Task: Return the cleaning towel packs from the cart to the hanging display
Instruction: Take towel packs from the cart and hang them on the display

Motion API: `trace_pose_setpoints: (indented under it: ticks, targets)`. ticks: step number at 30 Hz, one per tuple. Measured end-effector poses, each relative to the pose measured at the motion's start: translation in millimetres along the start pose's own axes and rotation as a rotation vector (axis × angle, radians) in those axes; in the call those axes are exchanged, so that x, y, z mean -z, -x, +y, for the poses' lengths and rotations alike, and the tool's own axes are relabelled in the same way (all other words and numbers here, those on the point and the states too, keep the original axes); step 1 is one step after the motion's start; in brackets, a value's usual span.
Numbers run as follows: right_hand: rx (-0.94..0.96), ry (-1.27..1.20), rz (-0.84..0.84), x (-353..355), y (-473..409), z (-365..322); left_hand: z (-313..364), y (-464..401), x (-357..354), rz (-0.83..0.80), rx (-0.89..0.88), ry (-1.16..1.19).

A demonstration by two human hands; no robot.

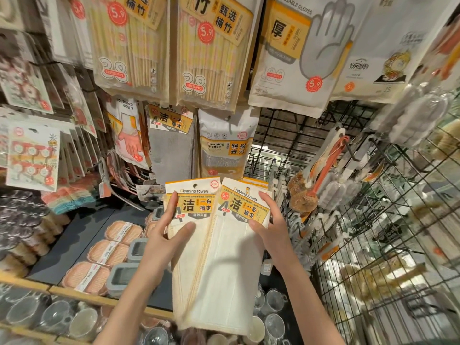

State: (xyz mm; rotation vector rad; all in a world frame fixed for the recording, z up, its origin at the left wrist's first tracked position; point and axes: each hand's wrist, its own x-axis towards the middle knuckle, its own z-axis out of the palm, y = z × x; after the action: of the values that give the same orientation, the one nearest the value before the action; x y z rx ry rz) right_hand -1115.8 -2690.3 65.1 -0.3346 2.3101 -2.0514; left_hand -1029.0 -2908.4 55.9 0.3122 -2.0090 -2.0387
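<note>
Two cream cleaning towel packs with yellow "Cleaning towels" headers are held up side by side in front of the hanging display. My left hand point(169, 232) grips the left towel pack point(190, 202) at its header. My right hand point(270, 220) grips the right towel pack point(224, 265), which overlaps the left one; more packs seem stacked behind it. A grey cleaning towel pack point(171, 145) hangs on the display just above, beside a cleaning sponge pack point(225, 145).
Chopstick packs point(211, 51) and disposable glove packs point(293, 53) hang overhead. A wire grid panel point(373, 245) with brushes point(321, 170) stands at the right. Soap dishes point(109, 247) and glass cups point(49, 312) fill the shelves below.
</note>
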Motion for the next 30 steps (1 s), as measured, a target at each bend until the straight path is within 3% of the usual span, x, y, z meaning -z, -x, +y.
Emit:
trace_pose_setpoints:
  ticks: [7, 12, 30]
  targets:
    - [-0.172, -0.166, 0.108, 6.0, 5.1, 34.7, -11.7, -6.0, 12.8, 0.053, -0.005, -0.077]
    - [-0.243, -0.122, 0.155, 7.7, -6.4, 53.2, -9.8, -10.0, 20.2, 0.070, -0.036, -0.133]
    - [-0.253, -0.025, 0.236, 7.0, -52.6, 92.9, -9.2, -15.3, 30.0, 0.149, 0.011, -0.218]
